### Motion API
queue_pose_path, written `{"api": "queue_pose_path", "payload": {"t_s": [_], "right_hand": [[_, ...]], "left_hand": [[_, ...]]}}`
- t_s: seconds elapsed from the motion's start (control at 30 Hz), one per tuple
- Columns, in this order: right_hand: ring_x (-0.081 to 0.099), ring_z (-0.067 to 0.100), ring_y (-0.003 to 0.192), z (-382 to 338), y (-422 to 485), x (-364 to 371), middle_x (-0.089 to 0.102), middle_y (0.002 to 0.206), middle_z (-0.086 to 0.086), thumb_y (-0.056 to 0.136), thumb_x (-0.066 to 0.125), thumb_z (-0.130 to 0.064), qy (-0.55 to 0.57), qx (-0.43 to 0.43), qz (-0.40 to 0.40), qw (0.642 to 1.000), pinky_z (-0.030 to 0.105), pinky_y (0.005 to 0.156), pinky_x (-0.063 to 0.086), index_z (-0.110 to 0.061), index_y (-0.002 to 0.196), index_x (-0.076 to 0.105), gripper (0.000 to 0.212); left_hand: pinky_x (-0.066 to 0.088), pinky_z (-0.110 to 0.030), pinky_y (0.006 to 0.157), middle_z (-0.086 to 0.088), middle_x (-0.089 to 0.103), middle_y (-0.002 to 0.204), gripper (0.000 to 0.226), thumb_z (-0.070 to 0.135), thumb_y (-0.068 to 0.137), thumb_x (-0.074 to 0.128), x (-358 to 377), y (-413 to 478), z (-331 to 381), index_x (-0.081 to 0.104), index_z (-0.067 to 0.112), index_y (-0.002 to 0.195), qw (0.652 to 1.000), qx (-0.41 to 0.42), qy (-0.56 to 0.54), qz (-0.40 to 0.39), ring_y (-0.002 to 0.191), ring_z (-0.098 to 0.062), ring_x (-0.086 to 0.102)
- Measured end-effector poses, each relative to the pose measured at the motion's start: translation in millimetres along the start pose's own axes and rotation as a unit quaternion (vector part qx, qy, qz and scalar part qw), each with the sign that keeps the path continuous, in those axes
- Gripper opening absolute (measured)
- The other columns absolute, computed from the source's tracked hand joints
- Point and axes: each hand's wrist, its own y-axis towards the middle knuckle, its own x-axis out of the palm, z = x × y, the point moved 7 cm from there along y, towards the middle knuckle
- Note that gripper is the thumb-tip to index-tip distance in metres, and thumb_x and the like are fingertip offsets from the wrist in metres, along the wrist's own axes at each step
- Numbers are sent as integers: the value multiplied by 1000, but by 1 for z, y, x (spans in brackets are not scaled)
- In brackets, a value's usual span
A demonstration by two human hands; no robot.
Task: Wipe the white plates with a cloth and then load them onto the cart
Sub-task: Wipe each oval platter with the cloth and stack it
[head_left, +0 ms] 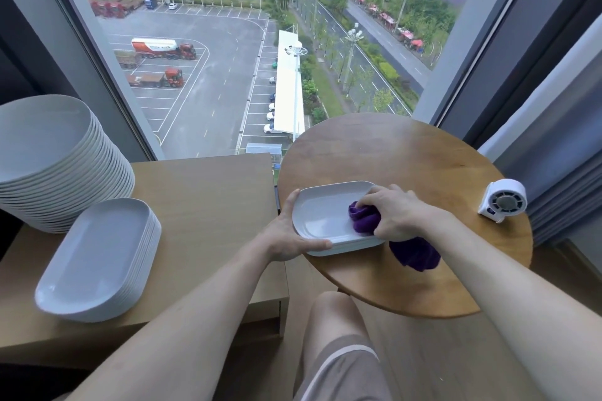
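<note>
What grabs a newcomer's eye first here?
The big window looking far down on a parking lot fills the top. At centre, on the round table, the right grip presses a purple cloth into a white plate while the left grip holds its rim. A tall stack of round plates and a lower stack of oblong plates sit on the cabinet at left.

Round table [391,153] with plate [322,215], cloth [413,252], fan [503,202]

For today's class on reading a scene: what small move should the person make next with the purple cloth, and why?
Probably sweep the purple cloth leftward across the white oblong plate: the right hand presses it at the plate's right end only, while the left hand steadies the left rim.
</note>
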Motion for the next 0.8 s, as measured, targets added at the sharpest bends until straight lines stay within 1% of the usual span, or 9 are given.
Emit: {"api": "queue_pose_path", "payload": {"t_s": [0.13,0.2,0.3,0.37,0.43,0.53,0.6,0.7,0.8], "right_hand": [[36,21,107,13,10,-8,47,122,-9,79,54,-22,-4,40,19,999,41,98,32,-40,135,55,59],[37,25,113,9,19,-8,46,116,-4,81,55,-20,4,56,23,998,46,103,32,-34,130,59,51],[38,33,120,-1,28,-9,40,112,0,85,57,-21,15,85,23,996,52,105,33,-25,123,58,39],[38,36,123,-12,32,-10,40,116,5,88,57,-24,8,94,32,995,53,105,34,-21,119,56,32],[39,37,125,-25,35,-10,44,125,9,91,57,-24,-21,94,52,994,54,104,35,-19,123,52,33],[42,37,125,-49,36,-7,48,130,13,89,60,-22,-35,72,97,992,53,102,37,-15,127,45,41],[44,37,124,-66,35,-4,49,129,12,86,63,-22,-22,41,114,992,52,101,38,-15,126,41,47],[43,35,123,-97,34,6,49,128,9,82,61,-22,-23,-27,105,994,51,99,37,-20,130,45,51],[39,31,125,-116,31,10,49,132,4,81,61,-24,-40,-77,91,992,50,99,34,-25,134,50,55]], "left_hand": [[35,-17,101,18,47,133,138,48,64,97,1,1,0,-2,46,160,1000,9,0,-5,125,-11,49],[36,-18,101,20,46,130,138,49,64,96,1,1,-1,-3,47,160,1000,10,2,-4,126,-12,49],[38,-22,106,13,47,138,138,50,64,96,2,1,0,-4,47,160,1000,14,5,-4,128,-15,50],[40,-24,107,11,48,139,138,50,64,96,2,1,-1,-4,48,159,1000,15,-2,-1,128,-16,51],[41,-26,108,10,49,139,139,50,64,96,2,0,-1,-4,48,160,1000,15,-4,3,128,-16,52],[43,-30,111,8,47,143,139,50,65,95,3,0,-1,-6,46,160,1000,13,-4,6,130,-18,51],[46,-30,108,7,47,144,139,48,67,95,4,-1,0,-7,45,161,1000,14,-4,3,129,-19,53],[45,-25,103,8,50,145,136,46,68,96,4,-2,4,-4,43,160,1000,30,0,-1,128,-16,54],[44,-27,107,8,51,145,138,44,67,97,2,-3,7,-4,42,161,999,31,9,3,128,-16,54]]}}
